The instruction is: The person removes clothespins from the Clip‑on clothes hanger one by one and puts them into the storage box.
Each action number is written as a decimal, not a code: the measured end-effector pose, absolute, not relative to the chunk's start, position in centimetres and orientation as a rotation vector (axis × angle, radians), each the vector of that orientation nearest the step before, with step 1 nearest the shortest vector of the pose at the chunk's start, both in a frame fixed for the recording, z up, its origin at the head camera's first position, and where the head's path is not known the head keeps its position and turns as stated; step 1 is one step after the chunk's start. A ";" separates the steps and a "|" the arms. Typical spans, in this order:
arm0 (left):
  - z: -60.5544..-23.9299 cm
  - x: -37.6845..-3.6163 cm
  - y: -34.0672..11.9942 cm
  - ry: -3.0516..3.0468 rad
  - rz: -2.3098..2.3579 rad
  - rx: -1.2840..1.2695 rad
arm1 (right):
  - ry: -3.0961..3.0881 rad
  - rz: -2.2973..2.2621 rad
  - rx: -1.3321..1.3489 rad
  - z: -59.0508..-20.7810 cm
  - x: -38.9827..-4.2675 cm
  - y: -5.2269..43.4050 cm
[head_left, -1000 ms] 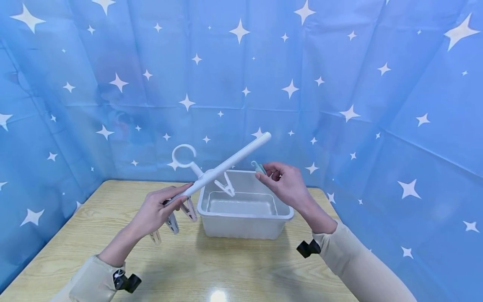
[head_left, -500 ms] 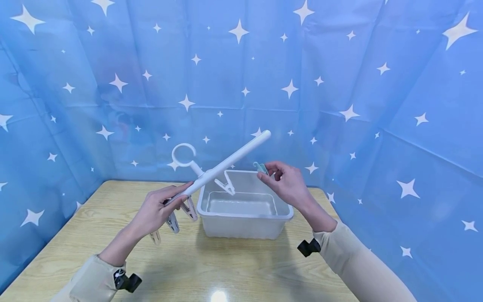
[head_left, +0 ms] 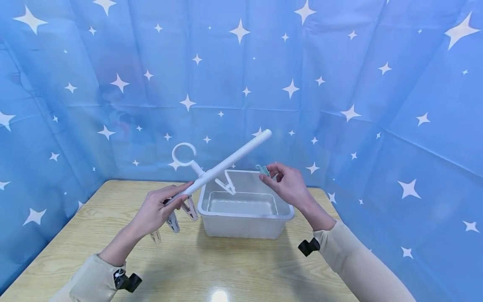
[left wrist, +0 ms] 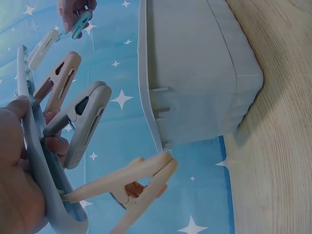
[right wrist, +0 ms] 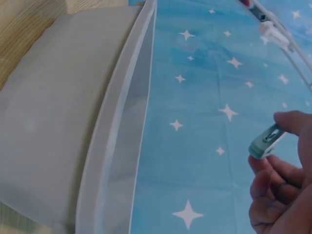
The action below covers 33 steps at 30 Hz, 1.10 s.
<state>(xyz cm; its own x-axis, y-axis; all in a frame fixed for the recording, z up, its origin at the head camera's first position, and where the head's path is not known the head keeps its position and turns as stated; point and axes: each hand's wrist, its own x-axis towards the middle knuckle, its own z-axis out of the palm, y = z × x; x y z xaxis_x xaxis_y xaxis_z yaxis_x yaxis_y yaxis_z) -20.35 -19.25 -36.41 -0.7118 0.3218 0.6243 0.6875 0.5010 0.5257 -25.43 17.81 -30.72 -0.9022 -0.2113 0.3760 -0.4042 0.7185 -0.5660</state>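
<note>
In the head view my left hand [head_left: 158, 207] grips one end of a white hanger bar [head_left: 230, 161] that slants up to the right, with a round hook [head_left: 184, 154] on top. Several clothespins hang below the bar: a white one [head_left: 226, 184], a pinkish one [left wrist: 61, 80], a grey one [left wrist: 85, 122] and a peach one [left wrist: 141, 178]. My right hand [head_left: 287, 184] pinches a small teal clothespin [right wrist: 265, 141] between thumb and fingers. That clothespin has a small hook and is held apart from the bar, near its raised end.
A pale grey plastic bin [head_left: 245, 226] stands on the wooden table [head_left: 249, 268] behind and below the hands. A blue star-patterned curtain [head_left: 241, 71] surrounds the table at the back and sides. Dark wrist cameras are strapped at both sleeves.
The right hand has shifted slightly to the right, and the teal clothespin has turned and lowered a little in its fingers. The left hand keeps the hanger nearly still.
</note>
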 end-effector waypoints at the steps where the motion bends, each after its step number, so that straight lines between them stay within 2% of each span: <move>1: -36.4 -20.4 -19.3 -2.298 -1.093 -0.830 | -2.646 0.962 0.482 -30.8 -25.5 17.9; 33: -36.1 -20.3 -19.3 -2.289 -1.109 -0.809 | -2.787 0.803 0.483 -33.3 -27.6 19.4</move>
<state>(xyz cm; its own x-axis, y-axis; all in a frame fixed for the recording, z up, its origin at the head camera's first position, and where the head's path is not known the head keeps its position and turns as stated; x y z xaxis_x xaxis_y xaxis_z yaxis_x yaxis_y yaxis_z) -20.29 -19.33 -36.09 -0.7170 0.3021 0.6283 0.6803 0.4999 0.5360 -27.56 19.42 -33.31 -0.9265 -0.2534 0.2784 -0.3626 0.7992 -0.4795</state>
